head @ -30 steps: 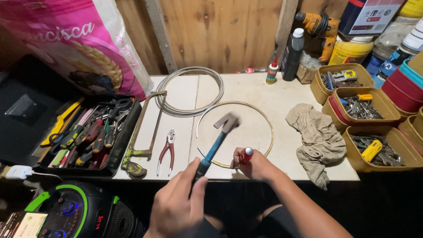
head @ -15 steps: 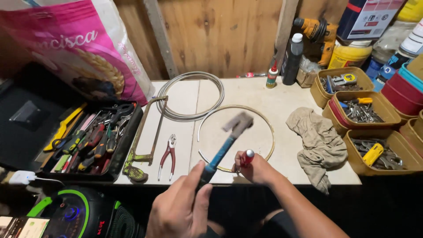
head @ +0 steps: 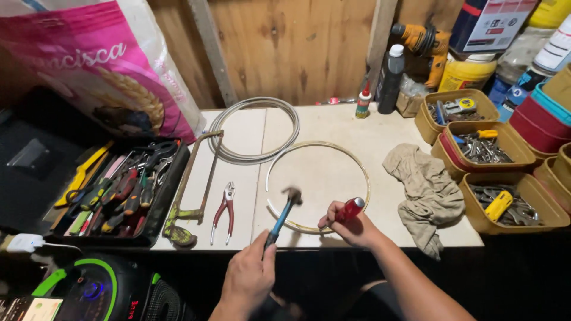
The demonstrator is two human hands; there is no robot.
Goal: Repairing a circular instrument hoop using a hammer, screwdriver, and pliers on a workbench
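Observation:
My left hand (head: 250,274) grips the blue handle of a hammer (head: 284,213), whose metal head hangs blurred just above the near-left rim of a thin metal ring (head: 315,144) lying flat on the white bench (head: 244,128). My right hand (head: 348,224) holds a red-handled tool (head: 350,209) against the ring's near edge, right of the hammer head. The tool's tip is hidden by my fingers.
Red-handled pliers (head: 222,211) and a hacksaw (head: 189,190) lie left of the ring, a coiled grey cable (head: 254,129) behind. A black tray of hand tools (head: 119,190) sits far left, a crumpled rag (head: 425,190) right, then tubs of hardware (head: 505,205). Bottles (head: 391,71) stand at the wall.
The hammer has swung down and toward me, from raised over the ring's middle to its near-left rim. My right hand has stayed at the ring with the red-handled tool.

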